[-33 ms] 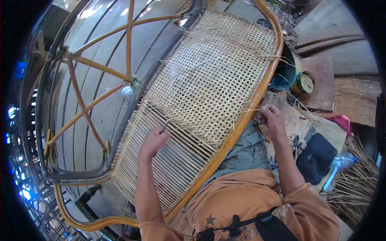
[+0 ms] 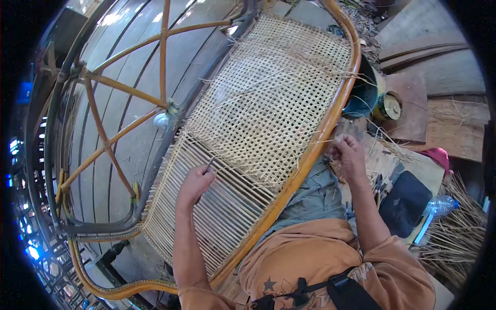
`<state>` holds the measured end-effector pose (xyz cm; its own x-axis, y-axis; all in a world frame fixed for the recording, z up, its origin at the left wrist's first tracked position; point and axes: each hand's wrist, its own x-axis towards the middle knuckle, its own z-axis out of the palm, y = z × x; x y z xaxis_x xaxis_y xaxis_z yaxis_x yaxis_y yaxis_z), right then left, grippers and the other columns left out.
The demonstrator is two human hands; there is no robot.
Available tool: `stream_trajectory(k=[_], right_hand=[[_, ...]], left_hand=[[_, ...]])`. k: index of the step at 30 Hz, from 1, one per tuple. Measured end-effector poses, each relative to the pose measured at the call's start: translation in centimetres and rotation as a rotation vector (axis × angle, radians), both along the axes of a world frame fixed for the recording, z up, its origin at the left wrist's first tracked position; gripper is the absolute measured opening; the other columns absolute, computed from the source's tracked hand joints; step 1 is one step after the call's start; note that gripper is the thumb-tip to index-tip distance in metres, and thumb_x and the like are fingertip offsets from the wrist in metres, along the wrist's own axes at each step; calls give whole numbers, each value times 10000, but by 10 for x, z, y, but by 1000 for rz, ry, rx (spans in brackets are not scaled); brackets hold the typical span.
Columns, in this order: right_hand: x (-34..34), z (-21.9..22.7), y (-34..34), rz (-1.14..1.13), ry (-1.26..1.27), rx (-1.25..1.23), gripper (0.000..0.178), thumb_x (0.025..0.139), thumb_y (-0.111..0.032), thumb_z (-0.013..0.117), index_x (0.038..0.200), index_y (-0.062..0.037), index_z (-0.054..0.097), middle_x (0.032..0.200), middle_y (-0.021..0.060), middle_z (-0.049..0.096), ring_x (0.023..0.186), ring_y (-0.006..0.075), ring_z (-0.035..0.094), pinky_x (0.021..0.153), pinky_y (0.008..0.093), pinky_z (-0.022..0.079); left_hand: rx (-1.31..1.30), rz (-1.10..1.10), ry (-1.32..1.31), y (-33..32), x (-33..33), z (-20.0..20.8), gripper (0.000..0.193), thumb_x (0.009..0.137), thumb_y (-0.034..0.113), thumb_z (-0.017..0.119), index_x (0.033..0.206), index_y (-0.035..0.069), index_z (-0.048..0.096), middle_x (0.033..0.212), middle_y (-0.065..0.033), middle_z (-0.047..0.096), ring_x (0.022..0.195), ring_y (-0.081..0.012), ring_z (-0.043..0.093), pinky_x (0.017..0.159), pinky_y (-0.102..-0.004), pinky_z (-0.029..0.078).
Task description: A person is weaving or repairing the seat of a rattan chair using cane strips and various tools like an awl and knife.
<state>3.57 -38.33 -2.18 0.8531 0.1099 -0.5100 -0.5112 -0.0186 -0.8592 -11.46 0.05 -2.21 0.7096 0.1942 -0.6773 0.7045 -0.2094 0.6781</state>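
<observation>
I have the left hand (image 2: 195, 185) curled around a thin dark tool (image 2: 208, 165) over the cane panel (image 2: 268, 108), which fills the orange-brown frame (image 2: 304, 168) before the torso; the right hand (image 2: 350, 155) pinches a pale strand (image 2: 324, 141); the fist hides the tool's grip; the frame's top is cut off.

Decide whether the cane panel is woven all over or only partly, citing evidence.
Only partly: the cane panel shows holed lattice in its upper section, but near the left hand, mostly parallel strands.
</observation>
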Motion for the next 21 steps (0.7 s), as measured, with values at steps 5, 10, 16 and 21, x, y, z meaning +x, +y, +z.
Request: stream_trajectory(k=[5, 10, 16, 21], right_hand=[[18, 10, 4, -49, -185, 15, 113, 887, -168, 587, 831, -76, 550, 705, -6, 557, 602, 58, 486, 541, 196, 386], [48, 1, 12, 69, -465, -268, 109, 876, -146, 589, 848, -43, 566, 706, -12, 541, 630, 74, 478, 589, 215, 410], [60, -4, 25, 178, -527, -670, 161, 834, -194, 612, 881, -41, 594, 767, 127, 576, 702, 227, 580, 674, 319, 465], [60, -10, 22, 207, -644, -670, 147, 831, -167, 619, 879, -30, 591, 796, 96, 574, 712, 184, 559, 668, 293, 456]], left_hand=[[86, 61, -31, -12, 23, 20, 215, 798, 220, 567, 725, 18, 571, 589, 15, 480, 509, -74, 430, 460, -255, 350], [347, -27, -173, 6, 51, -6, 265, 818, 232, 561, 758, -26, 564, 617, -63, 526, 557, -128, 468, 539, -315, 394], [323, -53, -147, 16, 59, -27, 253, 817, 215, 561, 710, -14, 552, 569, -43, 506, 541, -119, 451, 530, -310, 376], [331, -97, -162, 14, 55, -21, 218, 811, 182, 544, 700, -6, 535, 568, -16, 476, 544, -96, 421, 518, -293, 353]])
